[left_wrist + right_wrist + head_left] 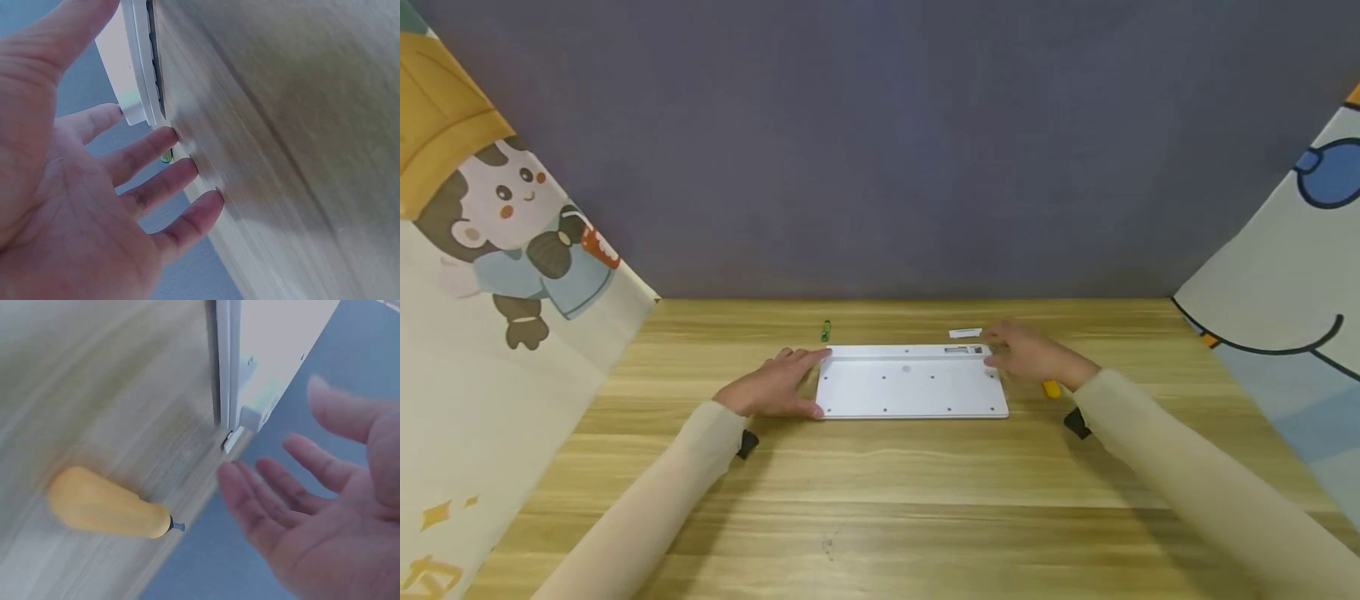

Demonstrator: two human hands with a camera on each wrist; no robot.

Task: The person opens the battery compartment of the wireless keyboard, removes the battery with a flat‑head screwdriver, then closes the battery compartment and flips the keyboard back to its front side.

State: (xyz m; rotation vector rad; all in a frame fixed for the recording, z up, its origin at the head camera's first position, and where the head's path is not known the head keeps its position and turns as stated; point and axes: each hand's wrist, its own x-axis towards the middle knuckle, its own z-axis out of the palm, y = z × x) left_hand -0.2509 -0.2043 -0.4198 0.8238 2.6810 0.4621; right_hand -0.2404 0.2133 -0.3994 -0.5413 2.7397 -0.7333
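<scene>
A white keyboard (pixel 917 387) lies face down on the table, its underside dotted with small screws. Near its far right corner, a narrow battery compartment (pixel 962 350) is uncovered. My left hand (pixel 778 385) spans the keyboard's left end, thumb at the near corner and index fingertip at the far one; the other fingers (pixel 159 187) extend loosely beside it. Over the right end hovers my right hand (pixel 1033 354), fingers loosely extended and holding nothing. Behind the compartment lies a white battery cover (pixel 966 332). A yellow-handled screwdriver (pixel 109 503) rests right of the keyboard, partly under my right wrist in the head view.
A green battery (pixel 826 331) lies behind the keyboard's far left corner. Along the wood-grain table's (pixel 865 517) back edge rises a dark grey panel (pixel 910 167). Cartoon-printed sheets (pixel 512 333) flank both sides.
</scene>
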